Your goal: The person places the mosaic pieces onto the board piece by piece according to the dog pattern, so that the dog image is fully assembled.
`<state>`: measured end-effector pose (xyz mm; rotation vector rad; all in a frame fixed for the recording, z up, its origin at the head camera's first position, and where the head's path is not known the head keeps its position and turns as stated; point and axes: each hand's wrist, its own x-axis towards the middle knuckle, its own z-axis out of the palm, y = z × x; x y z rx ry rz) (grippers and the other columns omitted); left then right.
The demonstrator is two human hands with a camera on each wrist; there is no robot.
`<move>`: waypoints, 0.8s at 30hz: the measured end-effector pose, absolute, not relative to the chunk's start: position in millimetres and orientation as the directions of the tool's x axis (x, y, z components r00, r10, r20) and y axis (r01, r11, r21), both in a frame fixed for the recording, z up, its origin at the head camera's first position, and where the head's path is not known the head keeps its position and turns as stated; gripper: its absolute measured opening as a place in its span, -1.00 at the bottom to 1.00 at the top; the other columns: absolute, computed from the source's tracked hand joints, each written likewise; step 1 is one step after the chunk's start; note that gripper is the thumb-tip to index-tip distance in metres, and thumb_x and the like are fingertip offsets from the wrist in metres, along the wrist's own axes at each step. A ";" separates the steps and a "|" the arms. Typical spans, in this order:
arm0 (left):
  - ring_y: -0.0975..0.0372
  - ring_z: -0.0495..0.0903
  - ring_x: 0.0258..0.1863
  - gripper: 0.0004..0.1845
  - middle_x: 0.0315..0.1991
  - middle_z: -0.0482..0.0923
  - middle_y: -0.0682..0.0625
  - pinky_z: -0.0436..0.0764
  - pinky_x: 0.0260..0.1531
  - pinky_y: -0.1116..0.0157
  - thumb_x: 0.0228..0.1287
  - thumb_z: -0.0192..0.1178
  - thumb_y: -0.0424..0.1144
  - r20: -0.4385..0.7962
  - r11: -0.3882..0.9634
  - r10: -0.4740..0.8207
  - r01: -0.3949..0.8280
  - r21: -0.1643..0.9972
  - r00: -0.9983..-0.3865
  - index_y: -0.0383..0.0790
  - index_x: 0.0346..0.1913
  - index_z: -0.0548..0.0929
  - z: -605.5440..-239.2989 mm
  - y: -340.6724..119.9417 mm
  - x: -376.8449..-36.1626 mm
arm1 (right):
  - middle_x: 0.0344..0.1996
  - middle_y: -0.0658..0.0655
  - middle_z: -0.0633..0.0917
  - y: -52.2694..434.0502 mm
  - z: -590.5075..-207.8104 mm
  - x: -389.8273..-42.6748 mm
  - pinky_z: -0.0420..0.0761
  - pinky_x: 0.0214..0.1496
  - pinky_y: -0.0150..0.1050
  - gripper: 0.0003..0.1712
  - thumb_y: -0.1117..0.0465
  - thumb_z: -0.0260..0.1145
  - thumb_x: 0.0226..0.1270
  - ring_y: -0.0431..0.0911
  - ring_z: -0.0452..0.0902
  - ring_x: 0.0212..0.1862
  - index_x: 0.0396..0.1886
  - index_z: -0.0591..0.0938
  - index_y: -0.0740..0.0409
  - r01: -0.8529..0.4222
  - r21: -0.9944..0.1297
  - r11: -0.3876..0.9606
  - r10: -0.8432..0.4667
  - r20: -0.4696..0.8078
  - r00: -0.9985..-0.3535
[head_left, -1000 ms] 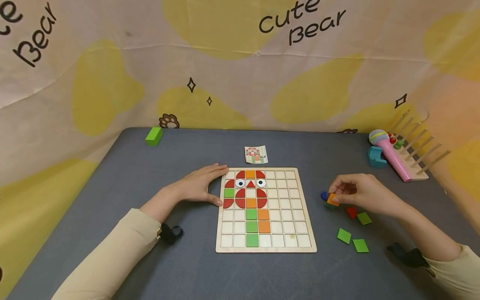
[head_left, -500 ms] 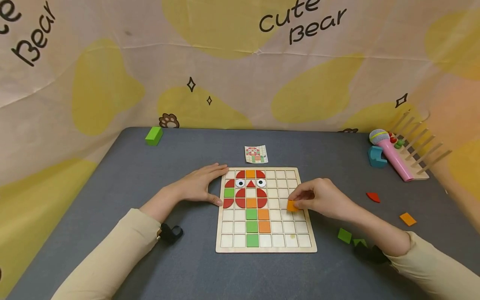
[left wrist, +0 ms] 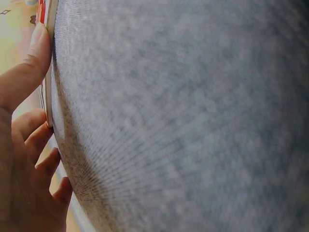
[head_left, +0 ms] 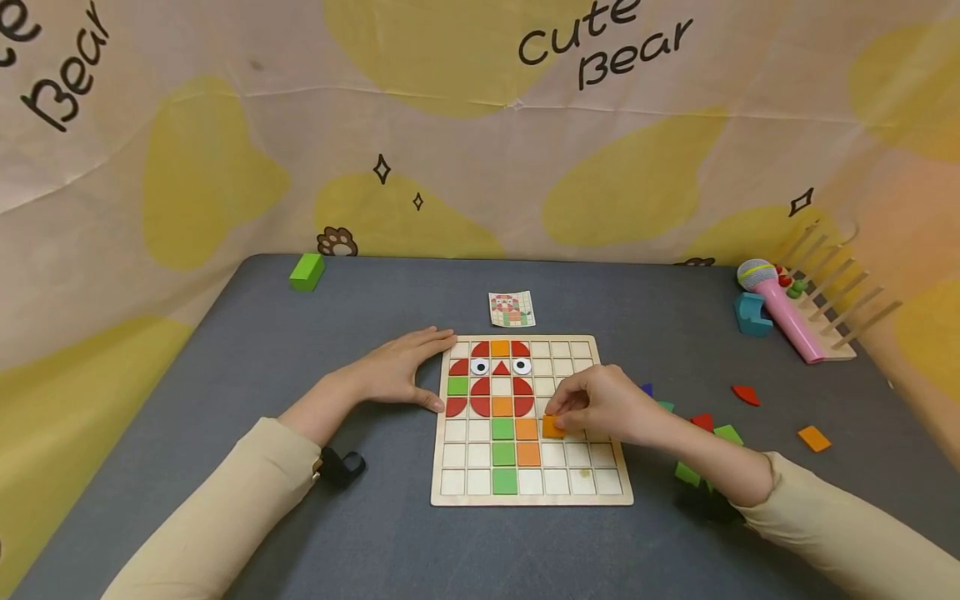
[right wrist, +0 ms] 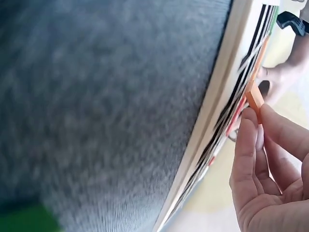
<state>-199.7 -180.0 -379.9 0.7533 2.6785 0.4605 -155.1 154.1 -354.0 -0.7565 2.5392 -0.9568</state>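
Lime green colours a block at upper left; left of centre, the left hand, fingers spread, touches the wooden grid board at lower centre; right of centre, over it, the orange square tile is pinched by the right hand.

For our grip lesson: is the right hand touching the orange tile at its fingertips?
Touching: the right wrist view shows the right hand pinching the orange tile at one end.
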 end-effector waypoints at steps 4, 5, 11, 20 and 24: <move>-0.04 -0.02 0.62 0.13 0.60 0.05 -0.03 0.12 0.47 -0.25 -0.02 0.41 0.28 -0.212 0.810 0.543 0.439 0.389 -0.813 -0.05 0.56 0.13 -378.3 -179.4 -198.7 | -0.51 -0.07 0.76 150.3 -355.8 -154.3 0.55 -0.35 -0.46 -0.93 0.32 0.46 0.14 -0.32 0.54 -0.45 -0.41 0.77 0.06 -0.376 -0.679 0.631 -0.594 -0.110 -0.797; -0.04 -0.02 0.61 0.13 0.60 0.05 -0.04 0.12 0.47 -0.25 -0.02 0.42 0.28 -0.213 0.810 0.542 0.438 0.390 -0.813 -0.06 0.56 0.13 -377.8 -179.1 -198.4 | -0.51 -0.07 0.76 149.9 -356.3 -154.3 0.56 -0.35 -0.46 -0.94 0.33 0.46 0.14 -0.32 0.54 -0.46 -0.41 0.77 0.07 -0.380 -0.678 0.630 -0.596 -0.108 -0.796; -0.05 -0.01 0.61 0.12 0.60 0.06 -0.05 0.12 0.48 -0.25 -0.01 0.41 0.28 -0.217 0.814 0.537 0.433 0.387 -0.815 -0.07 0.56 0.13 -375.7 -177.7 -197.2 | -0.51 -0.07 0.76 149.1 -359.0 -154.9 0.57 -0.34 -0.46 -0.94 0.34 0.47 0.14 -0.33 0.54 -0.47 -0.42 0.77 0.09 -0.390 -0.668 0.633 -0.602 -0.108 -0.792; -0.05 -0.02 0.61 0.12 0.60 0.06 -0.05 0.12 0.48 -0.24 -0.01 0.41 0.28 -0.219 0.814 0.536 0.432 0.388 -0.815 -0.07 0.56 0.13 -375.7 -177.5 -197.6 | -0.50 -0.08 0.76 147.6 -360.7 -155.5 0.56 -0.35 -0.47 -0.87 0.37 0.47 0.11 -0.35 0.53 -0.45 -0.43 0.78 0.03 -0.418 -0.642 0.643 -0.604 -0.089 -0.792; -0.05 -0.02 0.61 0.12 0.60 0.06 -0.05 0.11 0.48 -0.25 -0.01 0.42 0.27 -0.223 0.815 0.534 0.428 0.390 -0.815 -0.06 0.56 0.13 -375.2 -177.3 -197.6 | -0.49 -0.07 0.77 147.8 -360.7 -155.2 0.56 -0.35 -0.47 -0.88 0.36 0.47 0.11 -0.37 0.53 -0.44 -0.42 0.78 0.03 -0.421 -0.640 0.643 -0.606 -0.089 -0.790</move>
